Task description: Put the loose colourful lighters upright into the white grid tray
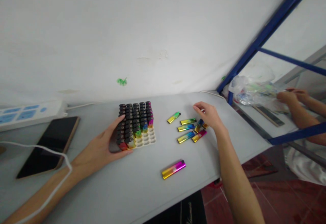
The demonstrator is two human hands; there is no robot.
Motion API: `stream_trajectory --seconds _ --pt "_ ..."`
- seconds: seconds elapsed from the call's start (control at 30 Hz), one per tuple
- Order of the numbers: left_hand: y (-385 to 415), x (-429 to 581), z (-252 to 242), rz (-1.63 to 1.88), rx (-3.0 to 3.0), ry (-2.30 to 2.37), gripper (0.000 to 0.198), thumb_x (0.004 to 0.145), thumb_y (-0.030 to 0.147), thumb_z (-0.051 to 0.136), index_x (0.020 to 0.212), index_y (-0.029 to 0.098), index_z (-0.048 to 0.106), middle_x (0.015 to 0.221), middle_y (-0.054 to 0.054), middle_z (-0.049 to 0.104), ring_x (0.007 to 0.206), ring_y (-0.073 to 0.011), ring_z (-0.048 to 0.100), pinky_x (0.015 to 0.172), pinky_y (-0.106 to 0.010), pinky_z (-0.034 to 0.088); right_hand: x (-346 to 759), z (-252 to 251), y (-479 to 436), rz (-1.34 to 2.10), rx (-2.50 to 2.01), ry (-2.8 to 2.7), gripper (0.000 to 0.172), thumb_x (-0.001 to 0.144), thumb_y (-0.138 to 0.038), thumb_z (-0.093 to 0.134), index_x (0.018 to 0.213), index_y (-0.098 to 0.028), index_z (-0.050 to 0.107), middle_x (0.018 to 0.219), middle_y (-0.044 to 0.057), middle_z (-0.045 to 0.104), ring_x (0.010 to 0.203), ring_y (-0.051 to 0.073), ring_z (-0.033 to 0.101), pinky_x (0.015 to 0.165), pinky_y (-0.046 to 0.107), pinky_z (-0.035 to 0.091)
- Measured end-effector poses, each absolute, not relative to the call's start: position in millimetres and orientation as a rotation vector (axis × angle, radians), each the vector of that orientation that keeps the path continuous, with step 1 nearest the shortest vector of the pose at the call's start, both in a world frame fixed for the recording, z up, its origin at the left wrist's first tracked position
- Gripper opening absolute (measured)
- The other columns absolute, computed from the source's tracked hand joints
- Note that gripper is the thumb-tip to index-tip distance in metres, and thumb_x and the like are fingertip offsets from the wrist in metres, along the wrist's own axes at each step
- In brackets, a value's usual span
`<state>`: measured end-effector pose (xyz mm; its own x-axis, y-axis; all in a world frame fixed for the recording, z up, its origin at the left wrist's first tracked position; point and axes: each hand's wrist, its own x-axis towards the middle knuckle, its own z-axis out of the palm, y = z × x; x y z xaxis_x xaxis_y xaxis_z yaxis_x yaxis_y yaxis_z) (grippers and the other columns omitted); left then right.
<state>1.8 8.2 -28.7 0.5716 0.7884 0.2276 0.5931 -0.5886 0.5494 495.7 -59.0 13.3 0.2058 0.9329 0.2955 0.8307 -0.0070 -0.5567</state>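
A white tray (150, 137) holds several upright lighters (129, 122) with black tops in rows; cells at its front right hold none. My left hand (103, 149) is wrapped round the tray's left side, thumb at the front edge and fingers on the lighters. My right hand (207, 113) hovers at the right, fingers curled together, over a loose pile of shiny lighters (185, 137); whatever is between its fingertips is hidden. A yellow and green lighter (174, 117) lies left of the pile. Nearer the front edge lies a yellow and magenta lighter (174, 169).
A black phone (49, 146) and a white power strip (33, 113) lie at the left, with a white cable (59, 185) crossing my left forearm. A blue metal frame (251, 52) stands at the right. Beyond it, another person's hands (292, 96) are beside plastic bags (244, 88).
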Motion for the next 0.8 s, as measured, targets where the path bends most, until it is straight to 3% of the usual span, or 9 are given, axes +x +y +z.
stream_trajectory --seconds 0.2,0.37,0.47,0.57,0.63,0.7,0.8 --pt "1 6 -15 0.585 2.368 1.151 0.123 0.088 0.085 0.078 0.184 0.03 0.024 0.173 -0.014 0.062 0.146 -0.0401 0.073 0.123 -0.054 0.062 469 17 -56 0.233 -1.935 -1.689 0.027 0.11 -0.043 0.063 0.111 -0.02 0.078 0.108 0.014 0.087 0.099 0.029 0.081 0.09 0.039 0.061" --pt "-2 9 -6 0.533 2.323 1.151 0.122 0.087 0.079 0.083 0.183 0.029 0.026 0.173 -0.014 0.062 0.147 -0.0397 0.072 0.125 -0.054 0.06 398 23 -47 0.131 -2.347 -1.684 0.059 0.115 -0.07 0.049 0.122 -0.017 0.073 0.11 0.023 0.085 0.107 0.038 0.081 0.098 0.048 0.056" --pt "-2 8 -8 0.586 2.337 1.102 0.119 0.088 0.077 0.083 0.183 0.029 0.027 0.178 -0.015 0.056 0.152 -0.0409 0.068 0.129 -0.055 0.056 366 21 -37 0.077 -2.411 -1.815 0.05 0.114 -0.06 0.062 0.126 -0.013 0.071 0.117 0.027 0.083 0.114 0.04 0.08 0.104 0.05 0.054" --pt "-1 7 -12 0.606 2.336 1.062 0.124 0.085 0.079 0.085 0.184 0.034 0.025 0.178 -0.013 0.056 0.152 -0.0428 0.068 0.128 -0.058 0.057 358 15 -28 0.195 -2.2 -1.872 0.035 0.111 -0.036 0.069 0.139 -0.014 0.068 0.111 0.017 0.085 0.111 0.033 0.08 0.102 0.044 0.055" --pt "0 7 -13 0.604 2.325 1.046 0.126 0.084 0.08 0.086 0.185 0.038 0.022 0.179 -0.012 0.056 0.152 -0.0438 0.067 0.129 -0.061 0.055 361 10 -25 0.279 -1.989 -1.831 0.028 0.108 -0.03 0.07 0.133 -0.017 0.072 0.103 0.012 0.083 0.101 0.028 0.079 0.097 0.039 0.056" --pt "0 7 -15 0.614 2.318 1.03 0.126 0.085 0.079 0.086 0.185 0.04 0.02 0.18 -0.011 0.054 0.153 -0.0443 0.066 0.13 -0.063 0.054 366 9 -25 0.391 -1.757 -1.738 0.019 0.106 -0.038 0.071 0.111 -0.02 0.075 0.093 0.007 0.079 0.089 0.025 0.075 0.089 0.037 0.058" --pt "1 7 -17 0.642 2.321 1.005 0.124 0.087 0.078 0.086 0.185 0.042 0.02 0.181 -0.01 0.052 0.154 -0.0444 0.065 0.129 -0.064 0.055 364 16 -31 0.708 -1.409 -1.479 0.038 0.102 -0.062 0.073 0.098 -0.025 0.066 0.084 0.0 0.068 0.075 0.02 0.07 0.068 0.033 0.059"
